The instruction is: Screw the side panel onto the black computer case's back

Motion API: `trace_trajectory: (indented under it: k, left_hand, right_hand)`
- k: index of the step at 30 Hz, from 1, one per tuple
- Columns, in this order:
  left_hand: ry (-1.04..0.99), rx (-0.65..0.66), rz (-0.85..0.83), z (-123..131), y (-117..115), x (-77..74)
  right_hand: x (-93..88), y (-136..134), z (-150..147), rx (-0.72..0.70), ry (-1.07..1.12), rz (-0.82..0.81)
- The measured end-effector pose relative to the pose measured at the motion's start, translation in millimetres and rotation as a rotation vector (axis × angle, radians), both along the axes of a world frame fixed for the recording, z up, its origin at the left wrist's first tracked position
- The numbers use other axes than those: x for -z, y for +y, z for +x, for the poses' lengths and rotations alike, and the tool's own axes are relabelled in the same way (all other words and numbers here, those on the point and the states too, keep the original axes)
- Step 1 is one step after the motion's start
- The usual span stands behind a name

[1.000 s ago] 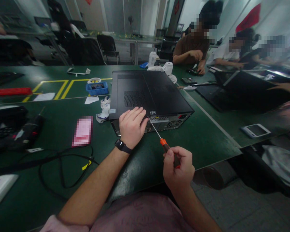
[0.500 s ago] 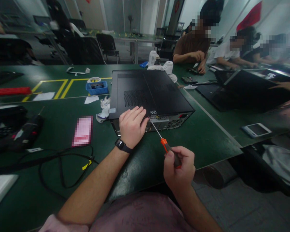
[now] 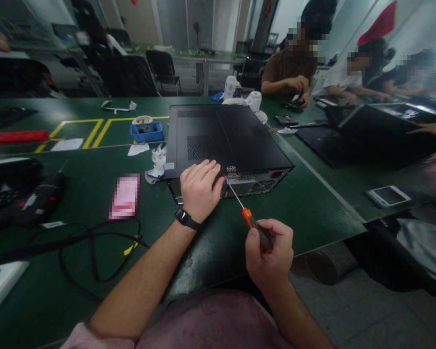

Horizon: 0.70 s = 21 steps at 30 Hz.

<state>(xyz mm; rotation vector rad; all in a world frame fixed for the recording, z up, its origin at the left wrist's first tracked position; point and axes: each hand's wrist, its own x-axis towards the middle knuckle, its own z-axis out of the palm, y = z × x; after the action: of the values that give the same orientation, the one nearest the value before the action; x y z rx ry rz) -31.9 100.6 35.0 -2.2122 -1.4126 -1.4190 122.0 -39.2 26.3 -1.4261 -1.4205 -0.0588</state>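
Note:
A black computer case (image 3: 225, 140) lies flat on the green table (image 3: 312, 213), its rear panel facing me. My left hand (image 3: 199, 190) rests on the near edge of the case lid, fingers together and lying flat; a dark watch is on that wrist. My right hand (image 3: 269, 254) is closed round the handle of an orange-and-black screwdriver (image 3: 247, 218). The thin shaft runs up and left, and its tip meets the rear panel just right of my left fingers.
A power screwdriver (image 3: 39, 196) and a black cable (image 3: 94, 242) lie at the left. A blue tray (image 3: 146, 131), a white rag (image 3: 157, 162) and a blurred pink card (image 3: 124, 196) sit near the case. A phone (image 3: 387, 195) lies right. People work at the far right.
Almost nothing differs; my right hand and the screwdriver handle have shifted very slightly. My left hand stays on the case.

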Motion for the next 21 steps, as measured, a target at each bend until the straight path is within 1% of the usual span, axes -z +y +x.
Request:
trace_trajectory:
  k: [2,6,9,14,17,21]
  left_hand:
    - [-0.001,0.0,-0.001,0.0,-0.1,-0.1]
    - [-0.008,0.005,0.013,-0.2,0.2,1.5]
    - [-0.021,0.022,-0.009,-0.7,0.9,3.3]
    - [-0.002,0.012,-0.01,-1.4,1.4,3.9]
    - [0.012,0.006,-0.001,-1.5,1.3,3.7]
    - [0.015,0.006,0.025,-1.4,1.3,3.8]
  right_hand:
    - [1.7,0.1,2.3,-0.01,-0.006,-0.019]
    - [0.3,0.7,3.9,-0.063,0.075,-0.066]
    - [-4.0,1.2,1.8,-0.085,0.092,-0.041]
    - [-5.3,0.9,0.2,-0.011,-0.039,0.032]
    - [-2.5,0.3,2.4,0.03,-0.11,0.022]
    - [-2.5,0.0,3.9,-0.003,-0.047,-0.035]
